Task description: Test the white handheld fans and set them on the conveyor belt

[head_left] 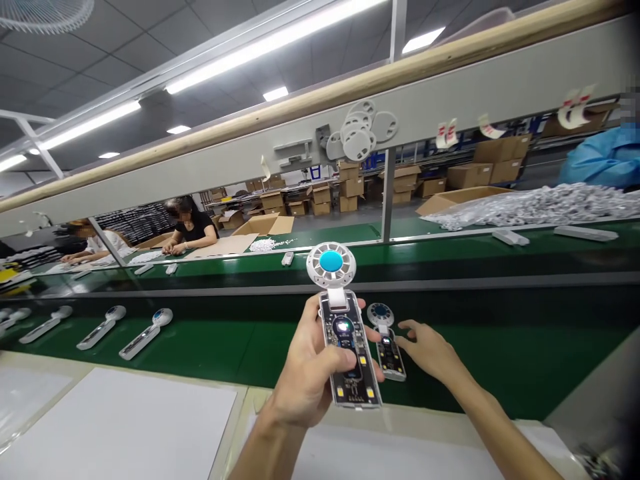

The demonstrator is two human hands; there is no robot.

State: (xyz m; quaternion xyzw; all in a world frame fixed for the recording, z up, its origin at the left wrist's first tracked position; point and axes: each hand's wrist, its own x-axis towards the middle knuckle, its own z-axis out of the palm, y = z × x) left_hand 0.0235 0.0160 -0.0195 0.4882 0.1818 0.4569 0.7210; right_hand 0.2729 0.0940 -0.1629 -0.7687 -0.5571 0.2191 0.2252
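My left hand (310, 367) is closed around a small handheld fan (354, 373) and holds it upright above the bench, thumb pressed on its front. The fan has a round white head with a turquoise centre, and a clear-cased handle shows a dark circuit board with a lit spot and yellow squares. Just behind it, a second handheld fan (393, 360) of the same kind lies on the green belt, partly covered by my left fingers. My right hand (425, 347) reaches beside that second fan with thumb and fingers apart; whether it touches the casing I cannot tell.
Several more fans (145, 341) lie along the green belt (210, 353) to the left. White sheets (125, 420) cover the near bench. Beyond a grey rail, white parts are heaped in a plastic bag (540, 203). Two people work at the far left; cartons (470, 177) stand behind.
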